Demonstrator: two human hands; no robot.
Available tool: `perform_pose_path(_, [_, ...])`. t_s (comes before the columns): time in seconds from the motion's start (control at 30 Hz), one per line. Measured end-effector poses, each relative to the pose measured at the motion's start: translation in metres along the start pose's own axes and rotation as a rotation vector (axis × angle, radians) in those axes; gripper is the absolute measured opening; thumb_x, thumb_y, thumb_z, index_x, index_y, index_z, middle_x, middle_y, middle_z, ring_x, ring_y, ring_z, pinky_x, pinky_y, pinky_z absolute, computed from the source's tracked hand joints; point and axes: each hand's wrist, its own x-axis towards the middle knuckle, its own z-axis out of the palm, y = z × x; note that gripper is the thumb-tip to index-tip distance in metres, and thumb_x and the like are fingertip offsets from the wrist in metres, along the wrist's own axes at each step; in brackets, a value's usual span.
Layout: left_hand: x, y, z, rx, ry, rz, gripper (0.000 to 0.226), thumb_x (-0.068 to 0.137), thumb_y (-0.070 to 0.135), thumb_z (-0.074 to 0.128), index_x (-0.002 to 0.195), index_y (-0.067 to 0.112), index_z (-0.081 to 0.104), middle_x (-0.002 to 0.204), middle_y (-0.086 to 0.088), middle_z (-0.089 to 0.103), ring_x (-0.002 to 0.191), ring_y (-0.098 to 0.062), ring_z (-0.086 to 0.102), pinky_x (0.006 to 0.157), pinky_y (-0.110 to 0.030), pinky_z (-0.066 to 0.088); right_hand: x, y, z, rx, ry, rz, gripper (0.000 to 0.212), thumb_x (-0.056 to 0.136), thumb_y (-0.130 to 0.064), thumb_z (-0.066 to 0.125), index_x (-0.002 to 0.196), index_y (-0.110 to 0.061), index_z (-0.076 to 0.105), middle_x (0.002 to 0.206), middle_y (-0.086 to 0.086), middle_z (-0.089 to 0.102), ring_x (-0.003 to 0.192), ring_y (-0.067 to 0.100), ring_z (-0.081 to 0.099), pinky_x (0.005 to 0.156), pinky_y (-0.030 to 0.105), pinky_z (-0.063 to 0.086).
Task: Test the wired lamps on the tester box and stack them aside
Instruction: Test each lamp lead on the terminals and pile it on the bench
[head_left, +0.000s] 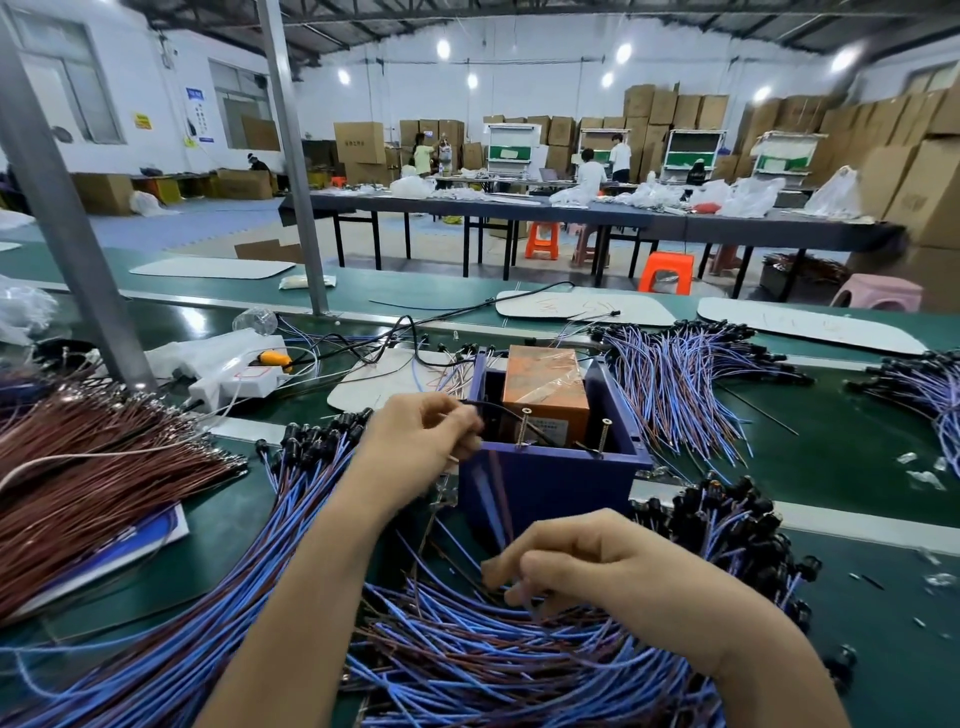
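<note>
The blue tester box (545, 483) stands open-topped in the middle of the bench, with an orange block (545, 389) inside and two upright screws (523, 427) on its near rim. My left hand (421, 447) pinches a thin wired lamp at the box's left edge, near the screws. My right hand (597, 566) pinches blue and brown wires in the big pile of wired lamps (467, 649) in front of the box. More wired lamps (291, 493) fan out to the left under my left arm.
A bundle of brown wires (104, 467) lies at the left. Further wired lamps (675, 384) spread at the right behind the box, with black lamp heads (737, 514) near my right hand. A white power strip (234, 382) sits behind. A steel post (57, 208) rises at left.
</note>
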Motion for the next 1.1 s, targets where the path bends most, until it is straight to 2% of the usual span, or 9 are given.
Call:
perform_pose_path(0.07, [0.011,-0.018,-0.015,0.429,0.182,-0.035,0.010,0.090,0.028,0.063,0.097,0.021,0.067,0.100,-0.004,0.069,0.092,-0.017,0.062,0.083,-0.028,0.048,-0.001,-0.002,0.001,-0.041,-0.036,-0.010,0.024,0.099,-0.023,0.051,0.099,-0.033,0.073,0.113,-0.002,0.069,0.107,0.011,0.063,0.099,0.031,0.048])
perform_pose_path(0.13, [0.017,-0.036,-0.027,0.789,0.166,-0.167,0.034,0.088,0.034,0.064,0.121,0.028,0.059,0.124,-0.008,0.056,0.117,-0.028,0.050,0.098,-0.037,0.042,-0.002,-0.003,0.000,-0.047,-0.041,-0.010,0.021,0.098,-0.025,0.053,0.099,-0.035,0.072,0.115,-0.010,0.068,0.109,0.001,0.061,0.099,0.024,0.047])
perform_pose_path(0.2, [0.021,-0.048,-0.034,0.904,0.176,-0.224,0.037,0.088,0.031,0.064,0.124,0.029,0.057,0.129,-0.009,0.051,0.122,-0.029,0.044,0.098,-0.040,0.040,-0.002,-0.003,0.000,-0.056,-0.043,-0.011,0.019,0.097,-0.028,0.054,0.100,-0.036,0.071,0.112,-0.013,0.069,0.104,-0.003,0.061,0.094,0.019,0.047])
perform_pose_path(0.43, [0.024,-0.059,-0.035,0.804,0.353,-0.215,0.026,0.088,0.009,0.061,0.105,0.028,0.067,0.124,-0.007,0.048,0.118,-0.032,0.040,0.094,-0.043,0.039,-0.002,-0.001,-0.001,-0.083,-0.045,-0.003,0.016,0.095,-0.034,0.056,0.103,-0.038,0.069,0.103,-0.015,0.070,0.090,-0.005,0.063,0.080,0.013,0.046])
perform_pose_path(0.6, [0.028,-0.064,-0.047,0.589,0.416,-0.161,0.034,0.084,-0.011,0.054,0.095,0.015,0.073,0.107,-0.017,0.064,0.099,-0.032,0.059,0.088,-0.037,0.050,-0.001,0.000,-0.002,-0.072,-0.043,0.011,0.015,0.095,-0.034,0.056,0.103,-0.040,0.068,0.106,-0.015,0.070,0.099,0.000,0.064,0.087,0.021,0.049])
perform_pose_path(0.73, [0.025,-0.061,-0.047,0.552,0.434,-0.130,0.038,0.083,-0.010,0.058,0.112,0.013,0.067,0.103,-0.016,0.066,0.095,-0.029,0.060,0.087,-0.034,0.047,0.000,0.000,-0.001,-0.075,-0.042,0.025,0.016,0.095,-0.035,0.055,0.105,-0.041,0.066,0.111,-0.015,0.068,0.101,0.001,0.063,0.096,0.027,0.049])
perform_pose_path(0.93, [0.012,-0.021,-0.044,0.381,0.526,0.137,0.040,0.086,-0.003,0.063,0.120,0.018,0.063,0.101,-0.007,0.067,0.086,-0.014,0.059,0.082,-0.017,0.041,0.002,0.001,0.001,-0.011,0.088,-0.026,0.019,0.096,-0.030,0.055,0.102,-0.042,0.068,0.105,-0.019,0.069,0.100,0.000,0.064,0.097,0.032,0.050])
perform_pose_path(1.0, [0.001,0.002,-0.038,0.271,0.495,0.222,0.040,0.085,0.003,0.067,0.118,0.025,0.063,0.099,0.001,0.067,0.084,-0.007,0.062,0.079,-0.014,0.045,0.003,-0.002,0.002,0.087,0.191,-0.113,0.023,0.096,-0.025,0.055,0.100,-0.041,0.071,0.110,-0.023,0.067,0.103,0.003,0.065,0.098,0.035,0.050])
perform_pose_path(1.1, [-0.021,0.032,-0.015,0.050,0.263,0.325,0.039,0.082,0.010,0.072,0.107,0.038,0.064,0.094,0.013,0.067,0.081,0.003,0.065,0.071,-0.014,0.055,0.004,-0.008,0.005,0.209,0.240,-0.262,0.023,0.089,-0.034,0.055,0.104,-0.037,0.072,0.129,-0.027,0.056,0.111,0.005,0.062,0.099,0.035,0.050])
